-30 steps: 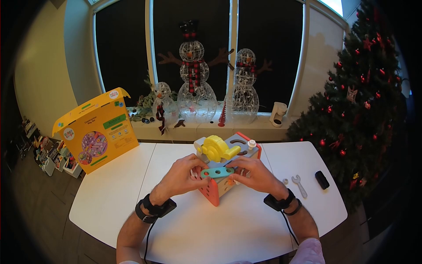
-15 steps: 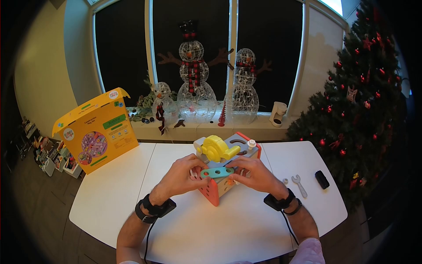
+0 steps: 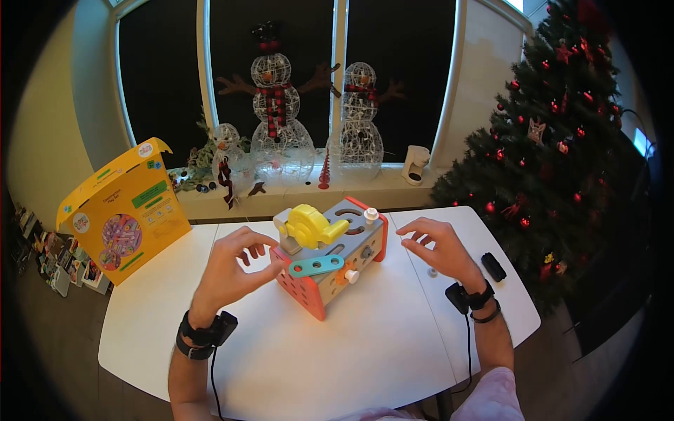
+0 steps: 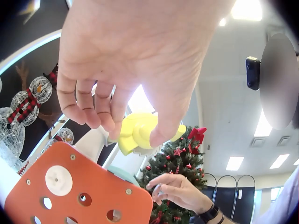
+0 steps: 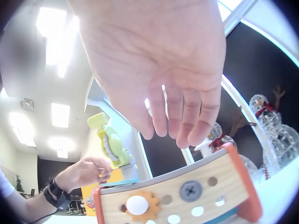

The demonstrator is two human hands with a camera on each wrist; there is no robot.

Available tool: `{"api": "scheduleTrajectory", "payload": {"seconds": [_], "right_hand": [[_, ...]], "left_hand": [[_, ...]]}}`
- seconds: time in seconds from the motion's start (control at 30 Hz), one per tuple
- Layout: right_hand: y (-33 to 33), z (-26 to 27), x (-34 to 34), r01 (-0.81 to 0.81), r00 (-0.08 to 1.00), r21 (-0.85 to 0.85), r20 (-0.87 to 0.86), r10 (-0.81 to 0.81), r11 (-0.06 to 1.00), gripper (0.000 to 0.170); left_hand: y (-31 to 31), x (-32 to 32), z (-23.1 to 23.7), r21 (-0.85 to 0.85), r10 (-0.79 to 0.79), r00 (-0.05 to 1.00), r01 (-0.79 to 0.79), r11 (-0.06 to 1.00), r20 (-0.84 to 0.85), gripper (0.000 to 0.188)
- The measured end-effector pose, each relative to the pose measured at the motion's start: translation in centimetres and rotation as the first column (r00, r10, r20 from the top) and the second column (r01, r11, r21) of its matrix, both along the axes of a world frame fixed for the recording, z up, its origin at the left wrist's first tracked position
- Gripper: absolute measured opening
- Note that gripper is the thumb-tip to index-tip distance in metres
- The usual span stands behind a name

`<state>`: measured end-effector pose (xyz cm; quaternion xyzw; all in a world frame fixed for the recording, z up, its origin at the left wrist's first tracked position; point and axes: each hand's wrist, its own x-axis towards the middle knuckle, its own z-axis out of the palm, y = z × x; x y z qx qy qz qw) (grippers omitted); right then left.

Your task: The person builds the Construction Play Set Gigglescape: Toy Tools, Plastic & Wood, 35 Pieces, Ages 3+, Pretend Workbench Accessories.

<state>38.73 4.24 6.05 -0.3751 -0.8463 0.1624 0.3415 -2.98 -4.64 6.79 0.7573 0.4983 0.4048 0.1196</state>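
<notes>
A toy workbench (image 3: 309, 298) with red-orange end panels, wooden sides and a grey top stands on the table. Across its near left corner lies a turquoise three-hole strip (image 3: 307, 266), with a yellow toy piece (image 3: 309, 226) behind it on top. My left hand (image 3: 232, 266) hovers at the strip's left end, thumb and fingers apart and holding nothing. Off the workbench's right side is my right hand (image 3: 442, 247), fingers loosely bent, nothing in it. An orange gear (image 5: 148, 207) with a white knob and a grey screw head (image 5: 191, 191) sit on the wooden side.
A yellow box (image 3: 151, 228) stands at the table's left. On the right lie a black object (image 3: 493, 266) and a small grey piece (image 3: 432, 272) near my right hand. Wire snowmen (image 3: 281, 151) line the window sill; a decorated tree (image 3: 540, 140) rises beyond the table.
Both hands have let go of the turquoise strip and drawn apart, left hand leftward and right hand rightward. The strip stays on the workbench. The head view has shifted, moving the scene left.
</notes>
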Motion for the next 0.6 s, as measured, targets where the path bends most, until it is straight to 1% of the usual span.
{"api": "scheduleTrajectory", "payload": {"seconds": [0.03,0.1,0.17,0.23,0.27,0.33,0.37,0.43,0.47,0.53,0.6], "right_hand": [[0.2,-0.3,1.3,0.012,1.0,-0.008,0.004,-0.012,1.0,0.021],[0.8,-1.0,3.8,0.114,0.992,-0.071,0.059,-0.11,0.991,0.02],[1.6,-2.6,6.6,0.134,0.989,-0.112,0.081,-0.126,0.985,0.02],[2.4,-4.9,9.5,0.253,0.924,-0.114,0.324,-0.205,0.961,0.024],[2.7,-5.9,10.5,0.253,0.923,-0.113,0.326,-0.205,0.961,0.024],[3.0,-7.8,12.0,0.379,0.833,-0.159,0.487,-0.261,0.912,0.027],[3.0,-8.5,12.5,0.378,0.834,-0.161,0.488,-0.259,0.912,0.027],[3.0,-9.5,13.5,0.422,0.803,-0.071,0.492,-0.336,0.904,0.025],[3.1,-9.8,13.9,0.422,0.803,-0.073,0.492,-0.336,0.904,0.025],[3.5,-10.2,14.6,0.453,0.761,-0.083,0.554,-0.337,0.887,0.026],[3.8,-10.9,15.1,0.47,0.756,-0.1,0.557,-0.342,0.877,0.024]], "left_hand": [[-0.2,-0.3,0.2,0.008,0.031,0.999,-0.031,0.999,0.013,0.03],[-0.6,-0.6,0.6,-0.004,0.035,0.999,-0.035,0.999,0.033,0.029],[-0.8,-1.0,0.8,0.007,0.07,0.993,-0.071,0.997,0.091,0.028],[-1.0,-1.1,1.1,-0.014,0.08,0.991,-0.079,0.997,0.108,0.028],[-1.0,-1.2,1.1,-0.006,0.08,0.991,-0.08,0.997,0.106,0.027],[-1.1,-1.2,1.2,0.0,0.083,0.991,-0.084,0.996,0.104,0.027],[-1.2,-1.2,1.3,-0.002,0.085,0.991,-0.085,0.996,0.104,0.027],[-1.2,-1.1,1.3,-0.007,0.086,0.991,-0.085,0.996,0.104,0.027],[-1.2,-1.1,1.3,-0.012,0.083,0.99,-0.082,0.997,0.11,0.027],[-1.2,-1.1,1.3,-0.018,0.083,0.99,-0.082,0.996,0.115,0.027],[-1.1,-1.1,1.1,-0.009,0.075,0.991,-0.075,0.997,0.107,0.027]]}}
